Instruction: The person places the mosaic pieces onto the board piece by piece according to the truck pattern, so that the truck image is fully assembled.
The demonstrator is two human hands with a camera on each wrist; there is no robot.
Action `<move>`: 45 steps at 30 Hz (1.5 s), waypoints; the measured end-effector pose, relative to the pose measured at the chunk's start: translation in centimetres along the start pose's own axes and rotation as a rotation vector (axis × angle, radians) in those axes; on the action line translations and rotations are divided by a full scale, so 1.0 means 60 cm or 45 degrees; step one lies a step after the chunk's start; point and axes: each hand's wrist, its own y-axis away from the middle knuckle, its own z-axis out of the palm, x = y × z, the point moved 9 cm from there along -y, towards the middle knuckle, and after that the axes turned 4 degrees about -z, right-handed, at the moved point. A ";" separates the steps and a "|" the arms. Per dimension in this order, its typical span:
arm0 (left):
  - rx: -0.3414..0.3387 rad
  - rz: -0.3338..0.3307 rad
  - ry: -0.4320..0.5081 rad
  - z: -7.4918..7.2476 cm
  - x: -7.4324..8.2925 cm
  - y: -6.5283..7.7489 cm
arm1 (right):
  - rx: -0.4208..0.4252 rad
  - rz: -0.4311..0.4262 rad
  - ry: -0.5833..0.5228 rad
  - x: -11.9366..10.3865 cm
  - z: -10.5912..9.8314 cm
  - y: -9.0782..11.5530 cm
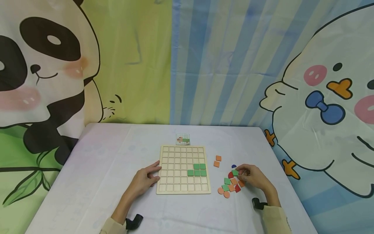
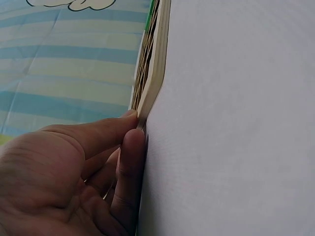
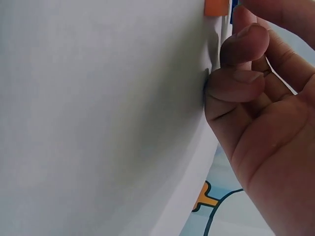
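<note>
A pale wooden grid board (image 1: 176,185) lies on the white table, with several green square tiles (image 1: 197,173) in the cells at its right side. The fingertips of my left hand (image 1: 143,178) touch the board's left edge, the index finger and thumb apart along it. To the right of the board, my right hand (image 1: 255,175) pinches a green square tile (image 1: 234,173) between thumb and index finger. It is over a loose pile of orange squares (image 1: 231,188), red pieces (image 1: 237,188), green squares (image 1: 225,187) and orange discs (image 1: 226,194). In the right wrist view the fingers hide the pinched tile.
Behind the board lies a small picture card (image 1: 182,139) with a coloured grid pattern. Two orange squares (image 1: 217,161) sit apart, between board and pile. A dark blue piece (image 1: 233,166) shows beyond the right fingertips. A printed cloth (image 1: 216,65) hangs behind the table (image 1: 117,146).
</note>
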 end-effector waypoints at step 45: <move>0.005 -0.001 0.002 0.000 0.002 0.000 | 0.025 -0.030 -0.136 -0.092 0.041 -0.036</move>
